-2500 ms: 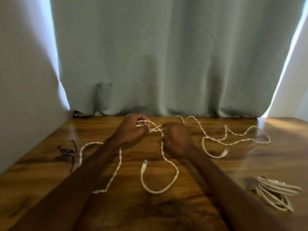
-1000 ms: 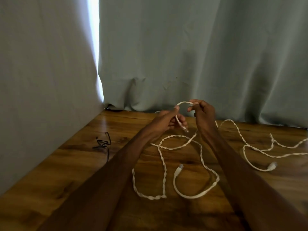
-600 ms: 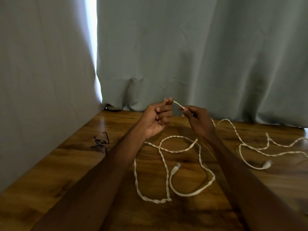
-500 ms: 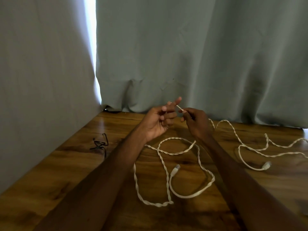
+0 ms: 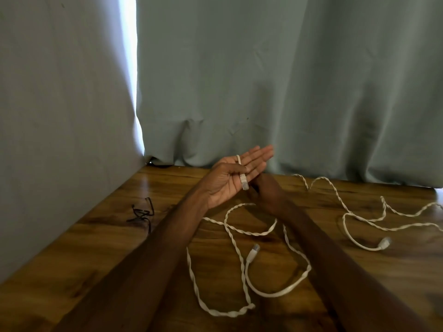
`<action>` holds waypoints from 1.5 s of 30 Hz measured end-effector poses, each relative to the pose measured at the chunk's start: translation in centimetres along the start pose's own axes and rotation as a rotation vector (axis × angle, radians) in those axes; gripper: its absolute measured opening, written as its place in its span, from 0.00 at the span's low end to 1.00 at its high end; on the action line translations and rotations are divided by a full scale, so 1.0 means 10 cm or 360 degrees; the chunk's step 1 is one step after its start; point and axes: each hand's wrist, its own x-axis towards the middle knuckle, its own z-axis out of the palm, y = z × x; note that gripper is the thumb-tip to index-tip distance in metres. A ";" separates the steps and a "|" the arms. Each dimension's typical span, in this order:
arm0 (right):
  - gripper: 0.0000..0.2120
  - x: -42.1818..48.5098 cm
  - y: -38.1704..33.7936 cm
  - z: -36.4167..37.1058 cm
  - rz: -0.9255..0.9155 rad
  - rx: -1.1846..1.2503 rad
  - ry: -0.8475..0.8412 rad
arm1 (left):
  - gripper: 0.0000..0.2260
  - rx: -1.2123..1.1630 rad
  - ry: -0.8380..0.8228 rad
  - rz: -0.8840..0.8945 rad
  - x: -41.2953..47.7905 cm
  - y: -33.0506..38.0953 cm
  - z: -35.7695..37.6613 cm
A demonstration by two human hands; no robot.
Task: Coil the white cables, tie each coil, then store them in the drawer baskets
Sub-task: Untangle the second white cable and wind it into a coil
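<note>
Half a second ago the left hand (image 5: 230, 183) had its fingers curled and shared a pinch on the cable end with the right hand (image 5: 266, 192). Now the left hand lies flat, palm up and fingers straight, raised over the far part of the worktop (image 5: 96, 259). The head has barely moved, and the loops on the wood keep their shape.

The end of the cable (image 5: 278, 294) comes over the far edge of the left hand and runs across the palm, with its plug (image 5: 244, 184) resting near the heel. The right hand sits just behind and below the left, touching or nearly touching it; its fingers are hidden, so its grip cannot be told.

The rest of the cable trails in twisted loops on the worktop between and under the forearms, with a second plug (image 5: 255, 249) between them. More strand runs toward the right edge, ending in a third plug (image 5: 384, 243). Black ties (image 5: 141, 213) lie near the left edge, well apart from both hands.
</note>
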 end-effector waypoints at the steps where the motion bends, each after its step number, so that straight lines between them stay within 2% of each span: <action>1: 0.07 -0.01 -0.02 0.01 -0.0029 -0.0030 -0.0028 | 0.28 0.0024 0.0054 0.0023 0.01 0.01 -0.04; 5: 0.07 -0.02 -0.12 0.02 -0.0025 -0.0147 -0.0148 | 0.27 0.0171 0.0338 0.0146 0.08 0.02 -0.20; 9: 0.06 -0.04 -0.30 -0.03 0.0025 -0.0080 -0.0075 | 0.28 0.0341 0.0608 0.0272 0.16 -0.03 -0.30; 11: 0.08 -0.04 -0.37 -0.06 0.0195 0.0170 -0.0126 | 0.29 0.0404 0.0721 0.0332 0.20 -0.05 -0.33; 14: 0.13 -0.03 -0.39 -0.10 0.0576 0.0637 -0.0352 | 0.30 0.0454 0.0803 0.0363 0.22 -0.03 -0.34; 18: 0.10 -0.08 -0.35 -0.24 0.0866 0.1047 -0.0431 | 0.31 0.0600 0.0911 0.0354 0.17 0.04 -0.42; 23: 0.09 -0.14 -0.34 -0.30 0.0870 0.1057 -0.0466 | 0.31 0.0902 0.1098 0.0367 0.15 0.08 -0.61; 28: 0.09 -0.10 -0.49 -0.30 0.0880 0.0959 -0.0454 | 0.28 0.1515 0.1086 0.0434 0.08 -0.02 -0.55; 31: 0.09 -0.08 -0.48 -0.35 0.0941 0.0919 -0.0442 | 0.29 0.1608 0.1166 0.0526 0.06 0.00 -0.53; 34: 0.10 -0.06 -0.49 -0.38 0.0865 0.0917 -0.0450 | 0.29 0.1669 0.1198 0.0492 0.08 0.00 -0.56; 37: 0.10 -0.05 -0.50 -0.39 0.0694 0.0862 -0.0439 | 0.26 0.1766 0.1091 0.0341 0.06 -0.05 -0.56; 42: 0.12 -0.04 -0.46 -0.44 0.0359 0.0385 -0.0273 | 0.20 0.1761 0.0899 -0.0048 0.10 -0.12 -0.54; 45: 0.12 -0.03 -0.39 -0.43 0.0167 0.0189 -0.0132 | 0.10 0.1827 0.0721 -0.0111 0.13 -0.08 -0.57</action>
